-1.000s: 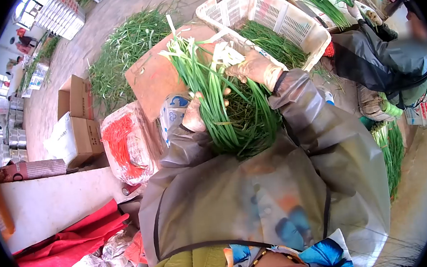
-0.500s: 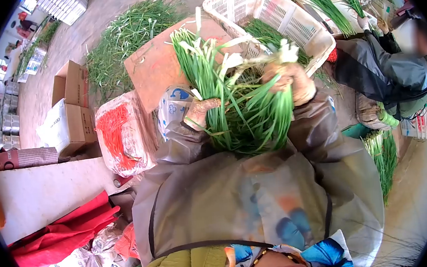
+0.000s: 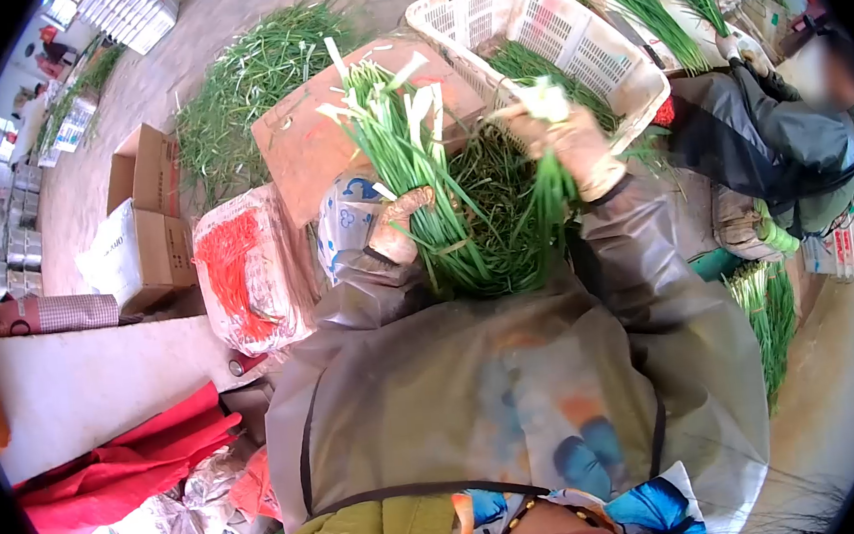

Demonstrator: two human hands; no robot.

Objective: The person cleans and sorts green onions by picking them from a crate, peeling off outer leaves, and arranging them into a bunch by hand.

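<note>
My left hand [image 3: 402, 225] is closed around a bunch of green chives [image 3: 392, 144], whose pale ends point up and away from me. In my right hand [image 3: 578, 150] is a smaller clump of chives [image 3: 551, 192]; its whitish ends stick out above the fingers and green leaves hang below. Motion blurs that hand a little, and its fingertips are partly hidden. Between the hands, loose green leaves [image 3: 496, 186] lie in a tangled heap over my lap. A reddish-brown board [image 3: 301, 136] lies just beyond the left bunch.
A white plastic crate [image 3: 633, 85] holding greens stands beyond my right hand. At left are a stack topped with red ties [image 3: 231, 267], a cardboard box [image 3: 159, 243] and a heap of greens [image 3: 252, 80]. A co-worker [image 3: 787, 128] sits at right beside bundled chives [image 3: 767, 320].
My right hand has moved slightly left and holds a thinner clump than before. The left bunch looks more upright and separate, and more of the tangled leaves between the hands shows.
</note>
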